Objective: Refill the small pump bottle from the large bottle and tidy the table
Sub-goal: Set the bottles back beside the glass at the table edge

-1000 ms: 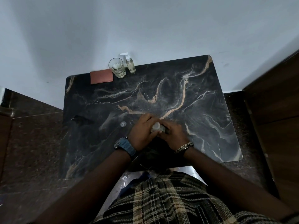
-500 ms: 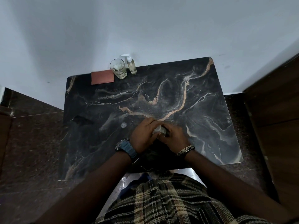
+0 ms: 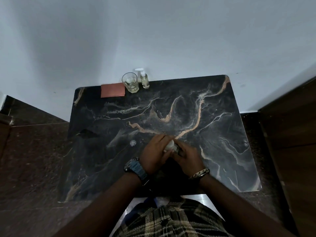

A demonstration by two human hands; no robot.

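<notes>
Both hands are closed round a pale bottle near the front-middle of the dark marble table (image 3: 222,130); the left hand (image 3: 154,153) wraps its near side, the right hand (image 3: 186,155) presses in from the other, and only a slip of the large bottle (image 3: 170,145) shows between them; whether they are twisting a cap I cannot tell. Well back from the hands, at the table's far edge, the small pump bottle (image 3: 144,81) stands upright just beside a drinking glass (image 3: 130,82), with a reddish cloth (image 3: 112,90) beyond the glass; a small pale round thing (image 3: 133,143), perhaps a cap, lies just beside the left hand. I would fear a spill if the bottle is squeezed while open, or the loose round piece being knocked off by a wrist. Against the earlier view the hands sit much the same, the grip shifted only slightly; the far things have not stirred.
</notes>
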